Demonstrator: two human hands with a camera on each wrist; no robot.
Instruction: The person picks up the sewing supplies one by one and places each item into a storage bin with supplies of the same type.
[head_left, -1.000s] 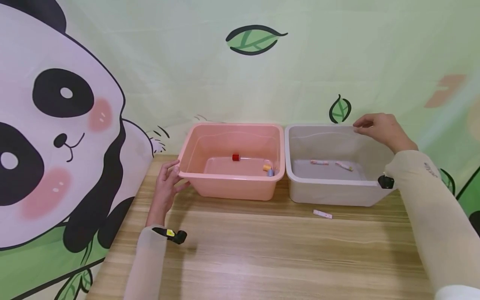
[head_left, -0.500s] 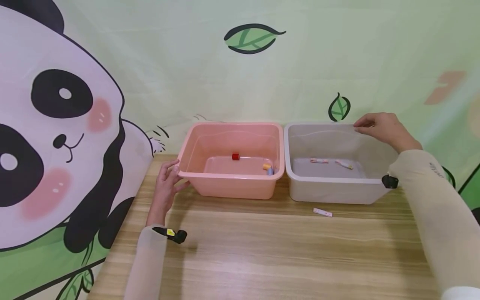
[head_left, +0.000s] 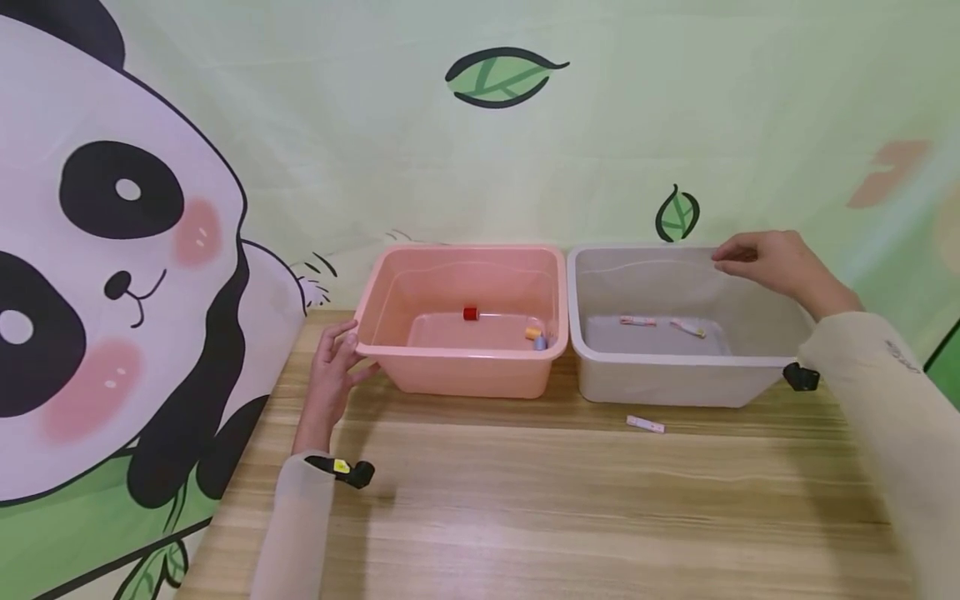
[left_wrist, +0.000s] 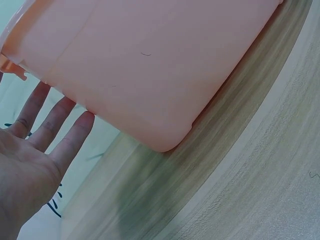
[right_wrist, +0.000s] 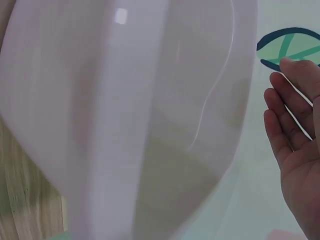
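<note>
The pink bin [head_left: 468, 375] and the grey bin [head_left: 667, 382] stand side by side. My left hand [head_left: 333, 375] is at the pink bin's left side; in the left wrist view its straight fingers [left_wrist: 77, 132] touch the outer wall. My right hand [head_left: 783, 267] hovers at the grey bin's back right rim with loosely bent fingers and nothing in them; the right wrist view shows them apart from the wall. Inside the pink bin lie a small red cylinder [head_left: 470, 314], a yellow piece [head_left: 533, 333] and a blue piece [head_left: 541, 342]. Two small printed strips [head_left: 638, 322] lie in the grey bin.
Another small whitish-pink strip [head_left: 645, 425] lies on the wooden table [head_left: 510, 500] in front of the grey bin. A green backdrop [head_left: 337, 125] with a printed panda and leaves rises behind the bins and at the left.
My right hand has shifted slightly right and off the grey bin's rim, its fingers parting a little. The left hand, both bins and the small pieces stay where they were.
</note>
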